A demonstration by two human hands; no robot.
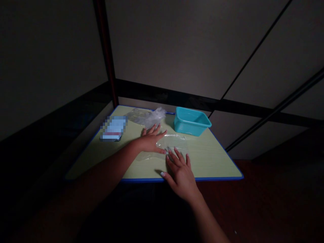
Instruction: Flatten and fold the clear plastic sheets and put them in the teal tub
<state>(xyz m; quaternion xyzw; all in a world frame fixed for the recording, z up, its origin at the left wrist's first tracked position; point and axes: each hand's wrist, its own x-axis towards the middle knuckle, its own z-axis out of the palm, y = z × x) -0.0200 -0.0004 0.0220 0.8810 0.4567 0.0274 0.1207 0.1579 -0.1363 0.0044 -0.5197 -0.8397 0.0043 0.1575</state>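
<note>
A clear plastic bag (174, 142) lies flat on the pale green table (212, 158), near its front edge. My left hand (151, 140) rests flat on the bag's left part, fingers stretched out and spread. My right hand (180, 172) lies palm down at the bag's near edge, fingers extended onto the plastic, thumb out to the left. Neither hand grips anything.
A teal plastic tub (191, 120) stands at the back of the table, just right of centre. A crumpled heap of clear plastic bags (148, 116) lies at the back, left of the tub. A blurred flat object (113, 128) sits at the left. The table has a blue rim.
</note>
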